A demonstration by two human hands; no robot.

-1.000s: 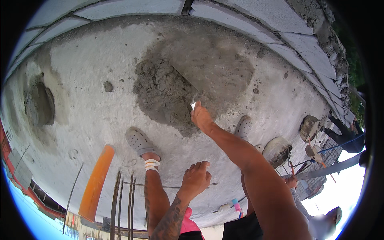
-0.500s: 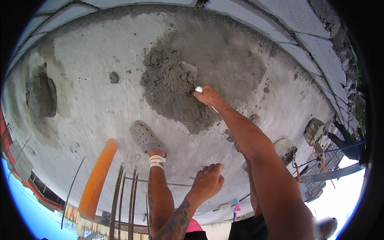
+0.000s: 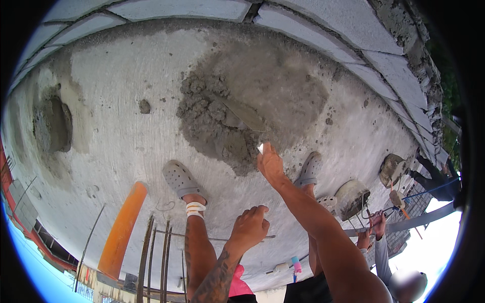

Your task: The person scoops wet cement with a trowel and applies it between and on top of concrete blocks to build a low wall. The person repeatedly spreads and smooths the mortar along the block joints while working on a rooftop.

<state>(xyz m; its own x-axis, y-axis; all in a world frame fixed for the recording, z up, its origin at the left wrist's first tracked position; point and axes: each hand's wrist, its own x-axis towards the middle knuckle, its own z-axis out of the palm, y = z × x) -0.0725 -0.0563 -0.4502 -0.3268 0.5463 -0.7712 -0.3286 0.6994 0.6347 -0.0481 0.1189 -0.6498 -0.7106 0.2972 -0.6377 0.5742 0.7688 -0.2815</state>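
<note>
Two hands: right (image 3: 270,164) grips a trowel (image 3: 242,115) (handle hidden), left (image 3: 249,227) loosely curled, empty.

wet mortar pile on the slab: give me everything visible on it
The mortar pile is a grey, lumpy, wet-looking heap on the pale concrete slab, below the block wall. Its left side is clumpy and crumbly; to the right it thins into a smoother, darker damp smear. A trowel blade lies flat in it, held by the right hand at the pile's lower edge. Small splatters dot the slab around it.
</note>
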